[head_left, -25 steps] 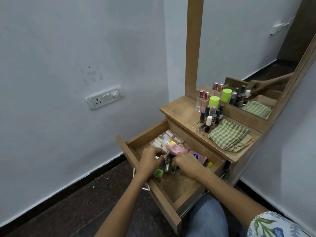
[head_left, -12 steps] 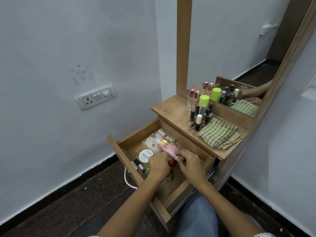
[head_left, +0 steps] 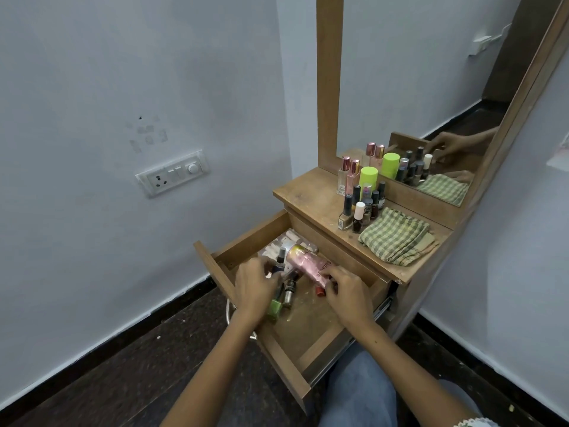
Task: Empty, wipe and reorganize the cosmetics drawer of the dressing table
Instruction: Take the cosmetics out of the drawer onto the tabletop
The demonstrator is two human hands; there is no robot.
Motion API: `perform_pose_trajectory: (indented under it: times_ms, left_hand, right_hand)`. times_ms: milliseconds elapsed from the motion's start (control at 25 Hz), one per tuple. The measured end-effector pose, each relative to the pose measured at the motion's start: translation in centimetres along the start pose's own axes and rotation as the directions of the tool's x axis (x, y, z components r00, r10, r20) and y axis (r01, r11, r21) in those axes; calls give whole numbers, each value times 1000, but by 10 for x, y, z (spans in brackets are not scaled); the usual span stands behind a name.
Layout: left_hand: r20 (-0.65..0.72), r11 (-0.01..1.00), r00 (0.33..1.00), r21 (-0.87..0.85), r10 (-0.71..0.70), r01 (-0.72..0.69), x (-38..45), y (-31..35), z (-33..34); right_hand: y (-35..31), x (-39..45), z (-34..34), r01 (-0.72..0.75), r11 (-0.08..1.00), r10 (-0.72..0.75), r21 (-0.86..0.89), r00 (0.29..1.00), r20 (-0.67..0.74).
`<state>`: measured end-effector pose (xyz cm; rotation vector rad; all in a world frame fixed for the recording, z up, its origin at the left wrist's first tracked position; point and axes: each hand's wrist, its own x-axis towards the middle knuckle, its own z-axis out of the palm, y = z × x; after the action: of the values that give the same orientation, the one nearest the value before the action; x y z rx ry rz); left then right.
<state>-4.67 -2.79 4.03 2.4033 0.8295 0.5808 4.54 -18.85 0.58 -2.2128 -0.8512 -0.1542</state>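
Note:
The wooden drawer [head_left: 246,240] of the dressing table is pulled out. My left hand [head_left: 254,286] is inside it, curled round small bottles: a dark spray bottle [head_left: 280,262] stands at its thumb and a green nail polish bottle [head_left: 275,308] sticks out below the palm. Another small dark bottle [head_left: 289,292] lies beside it. My right hand [head_left: 349,292] rests against the near end of a pink can [head_left: 306,264] lying on its side, and pinches a red-capped bottle [head_left: 320,291]. A clear pack of pale pieces [head_left: 284,238] lies at the drawer's back.
On the table top [head_left: 311,195] stand several nail polish bottles [head_left: 358,214], two perfume bottles [head_left: 348,177] and a green-capped can [head_left: 369,179]; a folded checked cloth [head_left: 395,238] lies beside them. The mirror [head_left: 431,87] rises behind. A wall socket plate [head_left: 172,174] is left; my knee [head_left: 360,392] is below the drawer.
My left hand has shifted left and now covers the white round jar, with the dark spray bottle at its thumb. My right hand stays at the pink can's near end.

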Motion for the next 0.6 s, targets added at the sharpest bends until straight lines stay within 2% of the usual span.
perform_pose_trajectory:
  times_ms: [80,200,320,400,520,600]
  left_hand:
    - [-86,985,996,-173,2,-17,1,-10,-6]
    - [-72,952,997,-304,4,-26,2,-10,-5]
    - [-55,927,998,-375,-39,16,6,-14,-4]
    - [-57,921,998,-390,-38,12,6,-19,-3]
    - [-83,925,997,-379,2,-33,2,-21,-2]
    - [-97,923,995,-382,13,-50,2,-22,-1]
  right_hand:
    - [-3,1,-1,51,996,-50,-74,999,23]
    - [-10,4,2,201,962,-158,-186,963,219]
    - [-29,15,14,447,869,-310,-213,826,470]
    - [-38,21,25,580,773,-378,-255,746,549]
    - [-40,24,37,644,690,-361,-331,703,613]
    - [-35,24,40,621,718,-343,-314,708,618]
